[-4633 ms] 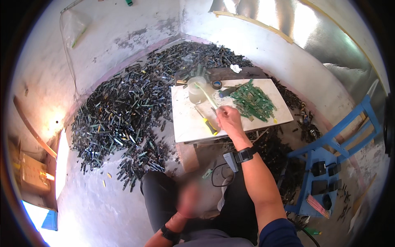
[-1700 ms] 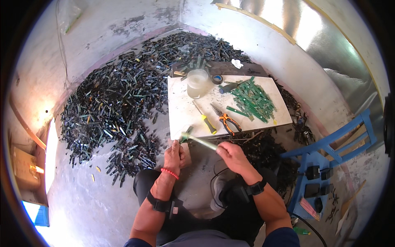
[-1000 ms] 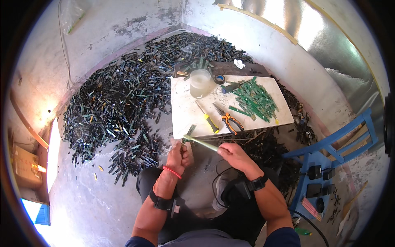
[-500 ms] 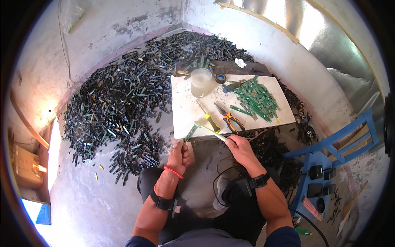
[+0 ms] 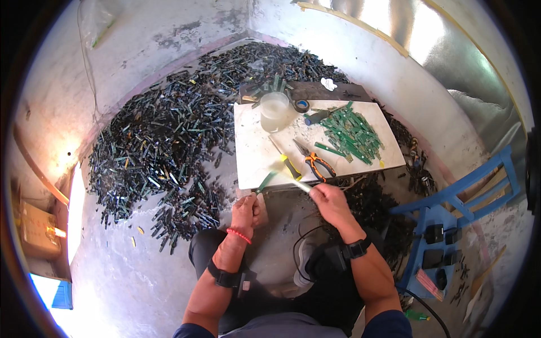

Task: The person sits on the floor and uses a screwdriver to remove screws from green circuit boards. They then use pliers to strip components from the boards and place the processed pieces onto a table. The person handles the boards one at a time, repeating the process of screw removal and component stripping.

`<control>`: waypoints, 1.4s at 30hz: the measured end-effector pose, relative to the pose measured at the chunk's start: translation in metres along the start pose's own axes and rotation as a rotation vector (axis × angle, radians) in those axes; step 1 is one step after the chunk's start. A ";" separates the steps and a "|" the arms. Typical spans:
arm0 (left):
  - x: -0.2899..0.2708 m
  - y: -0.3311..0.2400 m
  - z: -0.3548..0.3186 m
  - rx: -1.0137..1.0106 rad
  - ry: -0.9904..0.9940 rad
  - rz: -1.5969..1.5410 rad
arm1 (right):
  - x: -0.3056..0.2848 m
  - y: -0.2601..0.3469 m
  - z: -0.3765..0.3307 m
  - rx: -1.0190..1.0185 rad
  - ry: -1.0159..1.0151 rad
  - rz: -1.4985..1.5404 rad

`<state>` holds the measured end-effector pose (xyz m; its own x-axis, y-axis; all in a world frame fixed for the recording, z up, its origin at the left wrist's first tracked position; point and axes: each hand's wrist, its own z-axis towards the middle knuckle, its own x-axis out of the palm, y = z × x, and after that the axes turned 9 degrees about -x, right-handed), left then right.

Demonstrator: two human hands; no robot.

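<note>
The green strip (image 5: 266, 181) sits just off the near edge of the white board (image 5: 253, 158), pinched at its lower end by the left hand (image 5: 248, 208); its long axis runs from about seven o'clock up to one o'clock, the free end pointing at the board. The right hand (image 5: 329, 203) is closed around a pale thin rod (image 5: 293, 180) that slants toward ten o'clock, its tip meeting the strip's upper end. Half a second ago the two pieces lay slightly higher over the board's edge; both hands have since dropped a little toward the lap. On the board, at twelve to two o'clock, lie orange-handled pliers (image 5: 315, 164), a yellow-handled tool (image 5: 287, 163), a clear plastic cup (image 5: 274, 111) and a heap of green strips (image 5: 352, 135). The strip's gripped end is hidden inside the fingers.
</note>
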<state>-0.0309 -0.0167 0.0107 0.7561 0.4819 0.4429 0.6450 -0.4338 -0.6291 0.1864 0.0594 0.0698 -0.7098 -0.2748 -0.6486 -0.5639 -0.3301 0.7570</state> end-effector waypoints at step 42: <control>0.020 0.006 -0.022 0.039 0.210 0.346 | 0.064 0.039 0.030 -0.010 -0.019 0.865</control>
<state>-0.0096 -0.0261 0.0299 0.9365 0.1447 0.3194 0.3471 -0.5121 -0.7857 0.1066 0.0563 0.0604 -0.8947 -0.4182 0.1567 0.1812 -0.0193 0.9832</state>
